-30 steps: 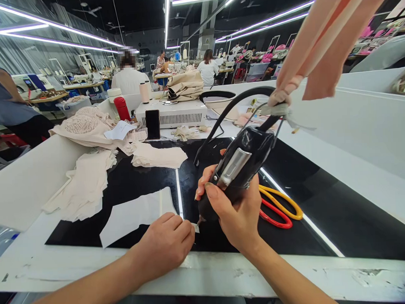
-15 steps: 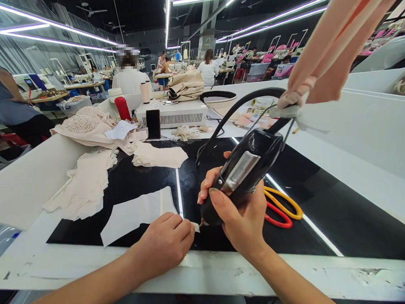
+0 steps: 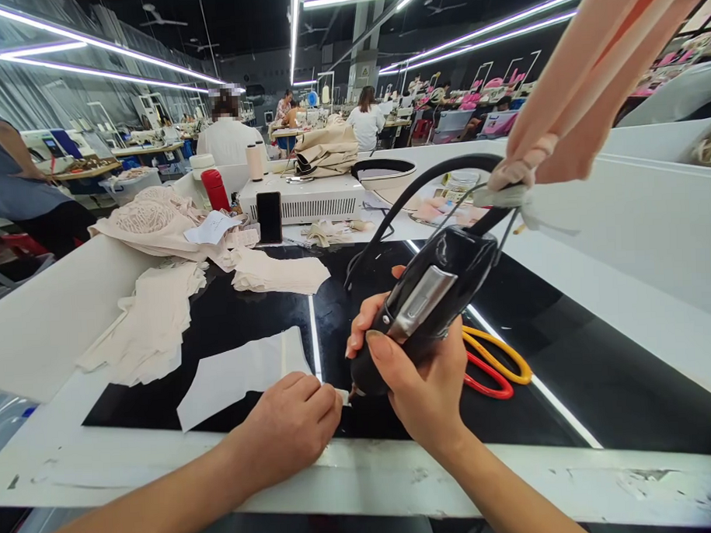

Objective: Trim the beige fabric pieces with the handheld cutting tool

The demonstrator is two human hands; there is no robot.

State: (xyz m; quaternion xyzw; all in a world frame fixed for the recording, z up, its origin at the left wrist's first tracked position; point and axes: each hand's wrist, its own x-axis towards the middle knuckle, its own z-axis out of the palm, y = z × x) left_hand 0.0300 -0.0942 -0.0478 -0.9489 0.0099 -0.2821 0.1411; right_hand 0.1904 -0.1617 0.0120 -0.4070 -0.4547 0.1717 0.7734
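Note:
My right hand [image 3: 429, 380] is wrapped round a black corded hand tool [image 3: 431, 283] with a metal plate on its side. The tool tilts down to the left, and its narrow tip meets the end of a small pale strip [image 3: 344, 397]. Closed fingers of my left hand [image 3: 294, 420] pinch that strip; most of it is hidden beneath them. Behind the left hand a white cut piece [image 3: 236, 372] lies flat on the black board [image 3: 346, 329]. Yellow and red loop handles [image 3: 499, 359] show right of my right hand.
Pale fabric pieces [image 3: 153, 320] lie at left, with another stack [image 3: 279, 271] further back. A phone [image 3: 269, 217] leans against a white vented box [image 3: 312, 199]. A red bottle [image 3: 215, 190] stands behind. A knotted pink cloth [image 3: 560, 127] hangs by the tool's cord. People sit beyond.
Almost nothing differs. Both hands, the tool and the strip keep their places; the hanging pink cloth shifts slightly.

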